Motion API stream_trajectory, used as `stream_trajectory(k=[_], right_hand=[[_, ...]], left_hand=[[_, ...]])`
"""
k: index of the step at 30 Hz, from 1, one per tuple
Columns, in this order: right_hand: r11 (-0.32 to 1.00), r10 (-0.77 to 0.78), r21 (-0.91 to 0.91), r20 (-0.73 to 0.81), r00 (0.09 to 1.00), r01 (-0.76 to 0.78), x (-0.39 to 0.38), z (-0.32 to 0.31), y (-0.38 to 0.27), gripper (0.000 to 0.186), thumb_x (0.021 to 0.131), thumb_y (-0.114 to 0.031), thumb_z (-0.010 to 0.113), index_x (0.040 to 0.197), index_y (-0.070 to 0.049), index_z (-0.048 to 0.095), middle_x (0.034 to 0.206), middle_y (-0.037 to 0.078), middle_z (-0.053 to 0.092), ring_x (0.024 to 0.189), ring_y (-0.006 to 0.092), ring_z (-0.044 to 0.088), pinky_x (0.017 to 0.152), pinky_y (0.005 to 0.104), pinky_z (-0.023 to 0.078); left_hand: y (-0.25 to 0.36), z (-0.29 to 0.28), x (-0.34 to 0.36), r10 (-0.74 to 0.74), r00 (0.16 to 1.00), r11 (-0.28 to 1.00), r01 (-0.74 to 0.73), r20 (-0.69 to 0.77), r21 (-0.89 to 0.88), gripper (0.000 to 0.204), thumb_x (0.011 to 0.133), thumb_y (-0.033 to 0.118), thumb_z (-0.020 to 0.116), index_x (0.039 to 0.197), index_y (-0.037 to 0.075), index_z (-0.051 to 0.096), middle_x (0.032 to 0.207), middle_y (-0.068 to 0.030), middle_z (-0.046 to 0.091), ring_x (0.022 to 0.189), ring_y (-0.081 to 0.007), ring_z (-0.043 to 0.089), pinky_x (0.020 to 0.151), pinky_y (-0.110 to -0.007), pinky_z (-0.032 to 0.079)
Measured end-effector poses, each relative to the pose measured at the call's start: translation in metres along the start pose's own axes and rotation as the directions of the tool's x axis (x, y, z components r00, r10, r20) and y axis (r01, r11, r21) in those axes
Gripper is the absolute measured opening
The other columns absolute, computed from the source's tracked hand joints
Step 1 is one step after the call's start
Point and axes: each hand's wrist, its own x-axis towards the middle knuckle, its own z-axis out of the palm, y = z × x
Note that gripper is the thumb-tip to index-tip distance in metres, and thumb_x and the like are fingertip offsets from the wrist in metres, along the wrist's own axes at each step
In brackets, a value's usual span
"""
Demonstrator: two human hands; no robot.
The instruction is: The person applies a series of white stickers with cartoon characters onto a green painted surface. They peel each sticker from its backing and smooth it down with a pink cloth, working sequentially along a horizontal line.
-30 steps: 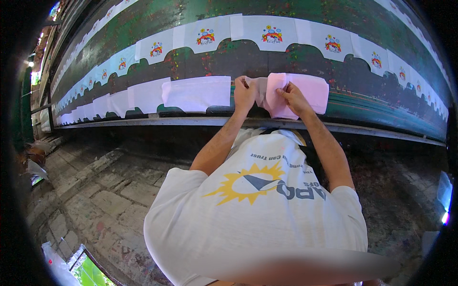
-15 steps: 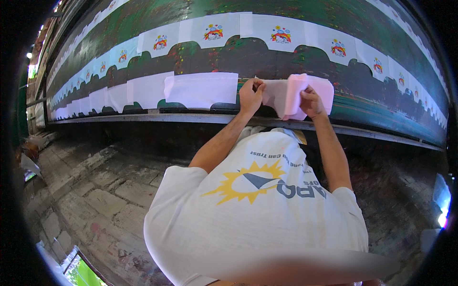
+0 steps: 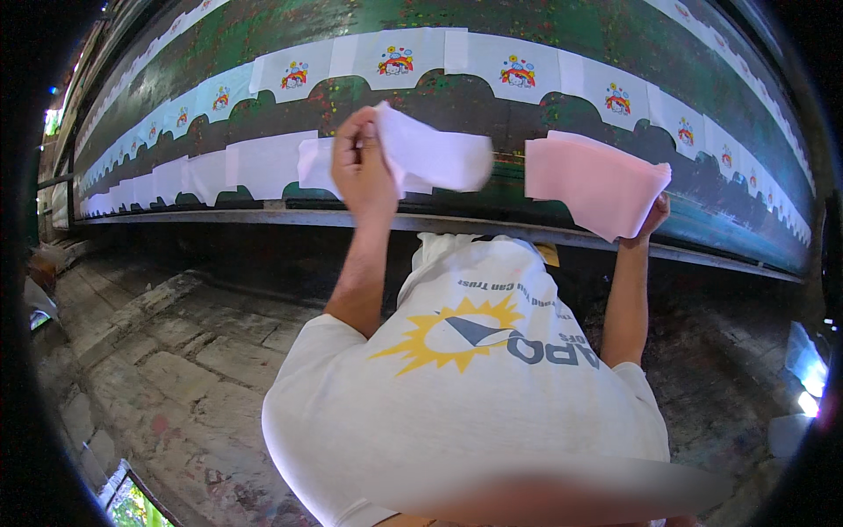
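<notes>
Green table (image 3: 290,26), near edge lined with blanks (image 3: 268,167), printed row (image 3: 575,70) beyond.
Left hand (image 3: 364,171) pinches loose sheet (image 3: 439,156) by its left end, above the row's last blank, probably so the rest swings free; right hand (image 3: 648,221) grips pink stack (image 3: 593,180) at its right end, likely keeping layers together.

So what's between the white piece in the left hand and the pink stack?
In the head view, a strip of green tabletop shows between the white piece and pink stack.
</notes>
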Motion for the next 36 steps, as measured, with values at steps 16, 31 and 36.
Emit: stream_trajectory(k=[16,31,36], right_hand=[[0.984,-0.138,-0.136,-0.149,0.979,0.118,-0.039,-0.065,-0.073,0.063,0.09,-0.041,0.056,0.14,-0.002,0.052,0.134,0.018,0.061,0.122,0.0355,0.059,0.105,0.0517,0.047],[0.843,-0.048,-0.536,0.015,0.999,0.048,-0.016,-0.113,-0.25,0.061,0.095,-0.04,0.064,0.14,-0.002,0.049,0.127,0.015,0.061,0.111,0.0274,0.063,0.095,0.0397,0.052],[0.569,0.194,-0.705,-0.385,0.902,-0.423,0.025,-0.141,-0.124,0.021,0.094,-0.019,0.07,0.105,-0.003,0.062,0.093,0.002,0.062,0.079,0.0112,0.056,0.067,0.0281,0.049]], left_hand=[[-0.1,0.091,-0.049,0.075,0.861,0.946,-0.221,0.503,0.238,0.021,0.097,0.008,0.062,0.117,0.004,0.068,0.098,-0.0105,0.072,0.083,-0.0193,0.067,0.073,-0.031,0.052],[-0.118,0.192,-0.134,-0.11,0.668,0.736,-0.442,0.736,0.512,0.036,0.088,-0.002,0.059,0.123,0.006,0.062,0.121,-0.0195,0.064,0.107,-0.039,0.064,0.093,-0.044,0.054],[-0.114,0.223,-0.168,0.125,0.783,0.617,-0.542,0.609,0.57,0.022,0.089,0.005,0.065,0.11,0.005,0.068,0.111,-0.0172,0.066,0.095,-0.0365,0.065,0.087,-0.042,0.055]])
